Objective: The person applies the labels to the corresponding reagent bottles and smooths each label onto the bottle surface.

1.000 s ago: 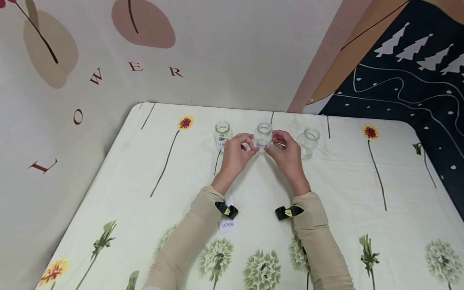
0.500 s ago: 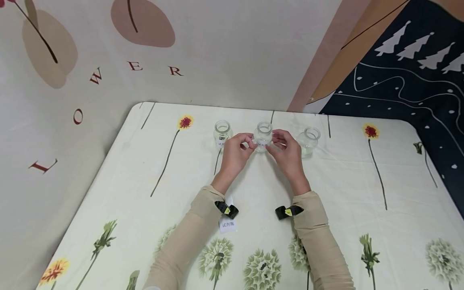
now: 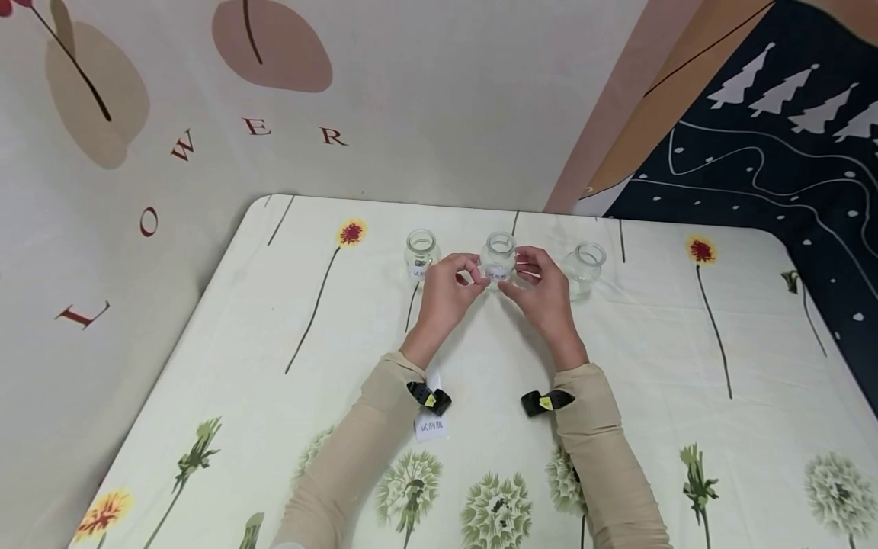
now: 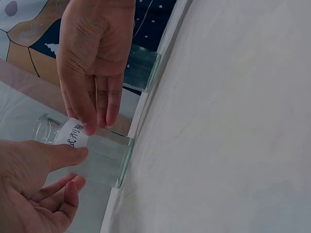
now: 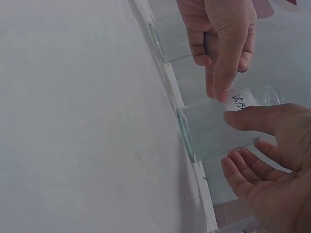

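Note:
A clear glass reagent bottle (image 3: 499, 250), uncapped, stands upright between both hands near the table's far edge. Its front bears a white label (image 5: 239, 98) printed with Chinese characters. My left hand (image 3: 444, 291) holds the bottle's left side, its thumb at the label's edge in the left wrist view. From the other side my right hand (image 3: 546, 296) grips the bottle, thumb on the label and fingers round the far side. In the left wrist view the glass body (image 4: 104, 158) looks empty.
A second labelled bottle (image 3: 421, 248) stands to the left, partly behind my left hand. To the right is another glass bottle (image 3: 584, 267) with no label visible. A loose printed label (image 3: 431, 428) lies on the flowered tablecloth (image 3: 494, 427) beside my left forearm. A wall covering rises behind.
The right thumb has shifted slightly across the label, away from it and back to the left. Bottles and arms stay where they were.

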Demonstrator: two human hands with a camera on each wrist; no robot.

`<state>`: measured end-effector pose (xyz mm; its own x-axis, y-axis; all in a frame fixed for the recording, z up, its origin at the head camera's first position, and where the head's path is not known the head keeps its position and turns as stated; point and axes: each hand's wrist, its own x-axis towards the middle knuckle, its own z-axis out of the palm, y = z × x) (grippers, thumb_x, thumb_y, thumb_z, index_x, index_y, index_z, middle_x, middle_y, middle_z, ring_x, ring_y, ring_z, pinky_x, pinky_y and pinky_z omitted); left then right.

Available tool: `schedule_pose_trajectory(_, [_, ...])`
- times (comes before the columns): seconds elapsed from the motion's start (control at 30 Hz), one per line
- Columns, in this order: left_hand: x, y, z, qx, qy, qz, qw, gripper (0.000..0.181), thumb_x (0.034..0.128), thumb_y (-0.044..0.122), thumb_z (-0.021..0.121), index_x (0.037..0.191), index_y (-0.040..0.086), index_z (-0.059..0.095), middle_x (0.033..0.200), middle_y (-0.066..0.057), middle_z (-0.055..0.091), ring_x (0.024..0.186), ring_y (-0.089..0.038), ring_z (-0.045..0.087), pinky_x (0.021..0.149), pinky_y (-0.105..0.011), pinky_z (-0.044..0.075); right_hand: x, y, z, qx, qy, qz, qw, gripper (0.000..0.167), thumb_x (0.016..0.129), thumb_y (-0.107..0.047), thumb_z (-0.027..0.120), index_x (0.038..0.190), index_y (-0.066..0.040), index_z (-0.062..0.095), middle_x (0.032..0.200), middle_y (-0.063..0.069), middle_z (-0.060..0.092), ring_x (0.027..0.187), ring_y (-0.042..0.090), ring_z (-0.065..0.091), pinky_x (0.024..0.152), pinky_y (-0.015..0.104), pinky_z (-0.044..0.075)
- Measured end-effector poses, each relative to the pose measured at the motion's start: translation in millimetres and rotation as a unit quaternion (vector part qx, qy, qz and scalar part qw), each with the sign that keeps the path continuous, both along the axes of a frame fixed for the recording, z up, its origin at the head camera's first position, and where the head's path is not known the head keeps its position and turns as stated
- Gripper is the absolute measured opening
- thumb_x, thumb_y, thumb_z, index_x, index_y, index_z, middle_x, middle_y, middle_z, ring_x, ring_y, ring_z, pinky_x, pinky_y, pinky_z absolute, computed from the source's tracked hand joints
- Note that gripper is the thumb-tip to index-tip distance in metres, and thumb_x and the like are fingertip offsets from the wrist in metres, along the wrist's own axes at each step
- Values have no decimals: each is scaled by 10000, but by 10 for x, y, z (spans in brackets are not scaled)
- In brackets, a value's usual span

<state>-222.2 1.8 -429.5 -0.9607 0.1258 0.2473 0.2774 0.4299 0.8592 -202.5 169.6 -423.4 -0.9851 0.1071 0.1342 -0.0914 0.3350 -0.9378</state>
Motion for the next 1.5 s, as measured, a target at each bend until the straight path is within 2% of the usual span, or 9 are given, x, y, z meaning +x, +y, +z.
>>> schedule_pose_trajectory(0.27, [-2,4,-7,11,23,-9,10000,270,845,-29,823,719,38,594,1171,-151,745,1000,-258,719,756,-300,577,5,-7,1,114,53,13,9999,593,829,68,820,1360,71,557,1297,229,613,1178,348,619,1029,391,511])
schedule_pose_trajectory(0.5, [12,5,-1,6,18,-13,10000,288,838,-9,842,712,45,588,1170,-153,745,925,-261,722,747,-297,572,8,-10,-1,155,20,21,9999,605,831,59,821,1372,65,549,1310,227,608,1193,349,611,1034,401,508])
schedule_pose_trajectory(0.67, [13,4,9,-21,53,-33,10000,291,842,5,845,711,45,588,1175,-155,743,979,-260,716,749,-301,572,3,-10,-3,219,16,19,9998,610,833,52,825,1376,60,547,1313,223,607,1193,346,611,1032,401,511])
schedule_pose_trajectory(1.0, [9,-11,-2,87,79,-102,9999,218,889,-64,763,751,26,620,1170,-168,744,1060,-268,717,771,-321,581,9,-4,-10,180,96,-13,9998,506,887,71,762,1352,64,564,1261,239,626,1172,354,624,1022,403,515])
schedule_pose_trajectory(1.33, [-19,-19,-21,138,95,-25,9999,199,921,-102,685,773,14,621,1123,-172,760,1060,-273,723,789,-328,555,-1,13,-13,158,55,33,9999,443,923,113,670,1351,77,563,1270,255,622,1174,362,630,1023,393,512])
schedule_pose_trajectory(1.5, [-22,-22,-10,79,72,-82,9999,182,927,-107,670,787,6,640,1108,-176,761,1060,-277,724,804,-338,564,7,28,5,128,-7,65,9999,425,935,99,653,1351,78,567,1274,255,622,1182,363,628,1024,388,512])
